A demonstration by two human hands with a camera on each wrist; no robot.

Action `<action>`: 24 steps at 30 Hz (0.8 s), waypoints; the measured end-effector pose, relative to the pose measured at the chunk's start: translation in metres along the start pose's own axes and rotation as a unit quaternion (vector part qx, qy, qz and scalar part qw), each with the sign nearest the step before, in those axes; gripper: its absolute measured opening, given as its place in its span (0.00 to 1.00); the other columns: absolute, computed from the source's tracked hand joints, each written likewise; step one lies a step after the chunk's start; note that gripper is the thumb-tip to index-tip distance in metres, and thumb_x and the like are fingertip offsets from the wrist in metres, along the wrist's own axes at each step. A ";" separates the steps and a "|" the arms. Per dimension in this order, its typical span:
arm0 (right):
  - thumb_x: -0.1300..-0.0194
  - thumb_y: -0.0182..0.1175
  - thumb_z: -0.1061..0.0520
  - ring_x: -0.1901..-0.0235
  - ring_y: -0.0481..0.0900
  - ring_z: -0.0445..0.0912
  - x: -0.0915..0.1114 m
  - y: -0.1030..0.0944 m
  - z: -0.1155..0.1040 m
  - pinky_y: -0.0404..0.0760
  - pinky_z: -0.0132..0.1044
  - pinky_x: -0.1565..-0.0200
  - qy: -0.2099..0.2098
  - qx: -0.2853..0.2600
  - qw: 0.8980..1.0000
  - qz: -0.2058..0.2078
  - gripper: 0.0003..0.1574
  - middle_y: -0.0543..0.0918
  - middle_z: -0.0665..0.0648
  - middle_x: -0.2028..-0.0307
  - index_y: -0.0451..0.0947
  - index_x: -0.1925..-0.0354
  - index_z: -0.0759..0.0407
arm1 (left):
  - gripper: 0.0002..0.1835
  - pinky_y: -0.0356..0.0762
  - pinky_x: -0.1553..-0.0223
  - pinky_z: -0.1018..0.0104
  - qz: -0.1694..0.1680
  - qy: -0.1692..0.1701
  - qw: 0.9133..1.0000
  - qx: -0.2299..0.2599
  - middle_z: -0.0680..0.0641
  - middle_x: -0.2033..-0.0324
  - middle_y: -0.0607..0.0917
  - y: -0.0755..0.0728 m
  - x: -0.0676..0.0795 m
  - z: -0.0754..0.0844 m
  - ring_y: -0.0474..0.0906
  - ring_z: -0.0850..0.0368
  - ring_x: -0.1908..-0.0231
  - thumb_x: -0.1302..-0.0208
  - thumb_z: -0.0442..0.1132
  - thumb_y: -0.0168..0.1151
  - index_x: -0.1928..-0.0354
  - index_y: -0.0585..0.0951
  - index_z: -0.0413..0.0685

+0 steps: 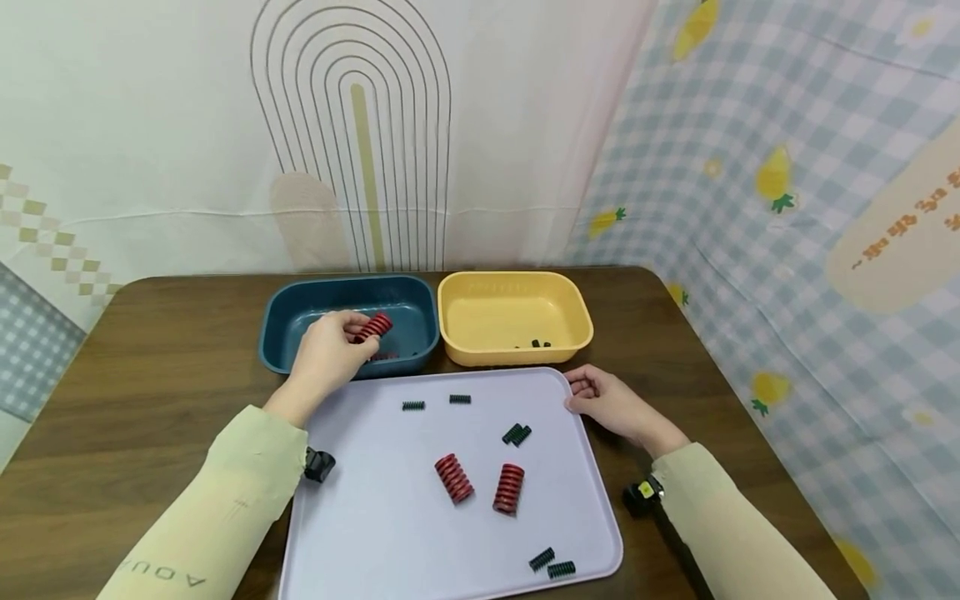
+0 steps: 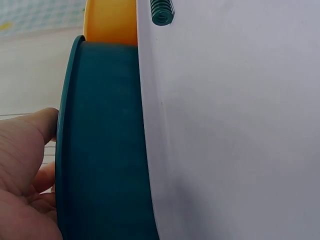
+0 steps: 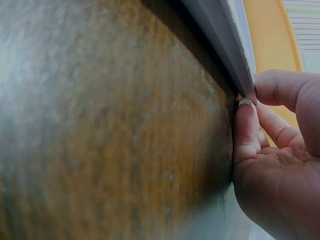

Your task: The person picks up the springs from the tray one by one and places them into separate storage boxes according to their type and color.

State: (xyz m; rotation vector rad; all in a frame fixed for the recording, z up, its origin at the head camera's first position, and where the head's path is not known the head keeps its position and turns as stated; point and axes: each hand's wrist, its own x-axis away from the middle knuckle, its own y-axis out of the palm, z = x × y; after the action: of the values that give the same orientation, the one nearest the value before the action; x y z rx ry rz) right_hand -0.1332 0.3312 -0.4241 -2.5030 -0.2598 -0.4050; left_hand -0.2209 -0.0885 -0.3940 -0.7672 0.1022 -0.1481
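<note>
Head view, left hand: the left hand [image 1: 333,346] pinches a thick red metal coil spring [image 1: 376,325] between thumb and fingers, over the dark teal rectangular plastic bin [image 1: 300,310].
Right hand: the right hand [image 1: 611,404] grips the far right corner of the pale lilac rounded rectangular tray [image 1: 375,517], thumb against the rim, as the right wrist view also shows.
Teal bin: more red coils [image 1: 386,356] lie on its floor, partly hidden by the near wall; how many, I cannot tell.
Yellow bin: the yellow rectangular plastic bin [image 1: 513,357] stands just beside the teal one, with a few small dark pieces [image 1: 540,343] near its front wall.
Red springs on tray: two, one left of centre [image 1: 453,478], one to its right [image 1: 508,489], both tilted and apart.
Small dark green coil springs: six on the tray; two apart near the far edge [image 1: 460,399], a pair side by side [image 1: 517,434], two near the close right corner [image 1: 551,564].
Table: brown wood-grained top [image 1: 187,350] under everything.
</note>
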 end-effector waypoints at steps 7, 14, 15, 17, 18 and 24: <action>0.33 0.61 0.56 0.55 0.72 0.51 0.001 0.000 0.001 0.75 0.40 0.53 -0.002 0.001 1.000 -0.002 0.23 0.76 0.59 0.54 0.71 0.41 0.57 | 0.16 0.78 0.60 0.54 0.000 0.000 1.000 0.000 0.42 0.58 0.84 -0.001 0.001 0.001 0.78 0.49 0.60 0.39 0.41 0.63 0.51 0.81 0.42; 0.33 0.61 0.59 0.56 0.72 0.51 0.006 -0.001 -0.009 0.75 0.40 0.53 0.004 -0.003 1.000 -0.005 0.23 0.75 0.59 0.55 0.70 0.40 0.59 | 0.16 0.78 0.59 0.54 0.002 -0.002 1.000 0.003 0.43 0.58 0.83 -0.001 0.001 0.000 0.77 0.50 0.59 0.38 0.42 0.64 0.51 0.81 0.42; 0.32 0.60 0.59 0.55 0.72 0.52 0.007 -0.001 -0.012 0.75 0.40 0.53 0.005 -0.003 1.000 -0.008 0.23 0.75 0.60 0.55 0.70 0.40 0.60 | 0.16 0.78 0.58 0.54 0.004 -0.002 1.000 0.003 0.43 0.57 0.83 -0.001 0.002 0.000 0.78 0.50 0.59 0.38 0.43 0.64 0.51 0.81 0.42; 0.32 0.59 0.61 0.55 0.72 0.53 0.010 -0.001 -0.019 0.75 0.41 0.53 0.006 -0.005 1.000 -0.013 0.23 0.75 0.61 0.54 0.69 0.40 0.62 | 0.16 0.78 0.57 0.53 0.009 0.001 1.000 0.006 0.43 0.58 0.83 -0.001 0.002 0.001 0.78 0.50 0.58 0.36 0.42 0.63 0.50 0.81 0.42; 0.32 0.59 0.61 0.55 0.72 0.53 0.012 -0.001 -0.022 0.75 0.41 0.53 0.006 -0.004 1.000 -0.014 0.23 0.75 0.62 0.54 0.69 0.40 0.63 | 0.15 0.78 0.57 0.53 0.014 0.004 1.000 0.010 0.43 0.58 0.83 -0.001 0.002 0.000 0.79 0.50 0.58 0.35 0.41 0.62 0.50 0.81 0.41; 0.32 0.60 0.60 0.55 0.72 0.53 0.009 -0.002 -0.014 0.75 0.40 0.53 0.005 -0.005 1.000 -0.010 0.23 0.76 0.61 0.54 0.70 0.40 0.61 | 0.11 0.79 0.56 0.55 0.048 0.028 0.998 0.042 0.44 0.61 0.82 -0.003 0.006 0.000 0.80 0.51 0.61 0.34 0.35 0.58 0.51 0.81 0.40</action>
State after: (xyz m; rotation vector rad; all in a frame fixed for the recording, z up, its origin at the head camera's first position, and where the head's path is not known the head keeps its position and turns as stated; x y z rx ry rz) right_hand -0.1289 0.3250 -0.4092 -2.5091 -0.2798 -0.4290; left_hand -0.2155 -0.0914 -0.3923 -0.6732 0.1840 -0.0821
